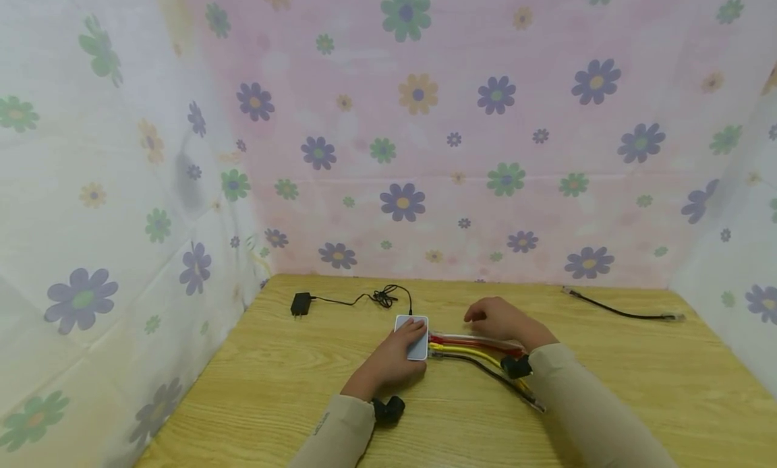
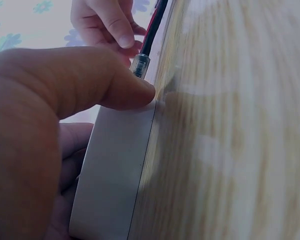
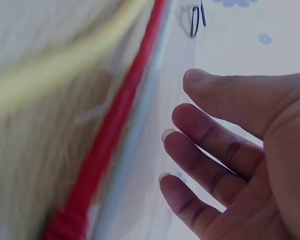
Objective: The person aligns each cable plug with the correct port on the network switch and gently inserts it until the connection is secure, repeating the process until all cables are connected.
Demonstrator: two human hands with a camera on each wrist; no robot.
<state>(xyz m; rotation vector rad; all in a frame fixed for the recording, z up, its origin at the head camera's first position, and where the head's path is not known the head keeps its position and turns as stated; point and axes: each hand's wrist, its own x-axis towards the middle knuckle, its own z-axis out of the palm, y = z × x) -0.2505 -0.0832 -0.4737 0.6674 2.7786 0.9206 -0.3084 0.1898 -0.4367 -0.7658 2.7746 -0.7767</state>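
A small white network switch (image 1: 419,351) lies on the table, and my left hand (image 1: 393,359) holds it, with fingers across its top. In the left wrist view the thumb (image 2: 120,85) presses the side of the switch beside a clear cable plug (image 2: 140,65). White (image 1: 464,336), red (image 1: 470,343), yellow (image 1: 470,351) and black (image 1: 476,362) network cables run rightward from its ports. My right hand (image 1: 499,318) hovers just behind these cables, fingers loosely curled and holding nothing. In the right wrist view the red cable (image 3: 110,130) passes beside that hand, apart from the fingertips.
A black power adapter (image 1: 300,303) lies at the back left. Its thin cord (image 1: 384,298) is bunched midway and enters the back of the switch. Another short black network cable (image 1: 619,311) lies at the back right. Flower-printed cloth walls surround the wooden table (image 1: 291,387).
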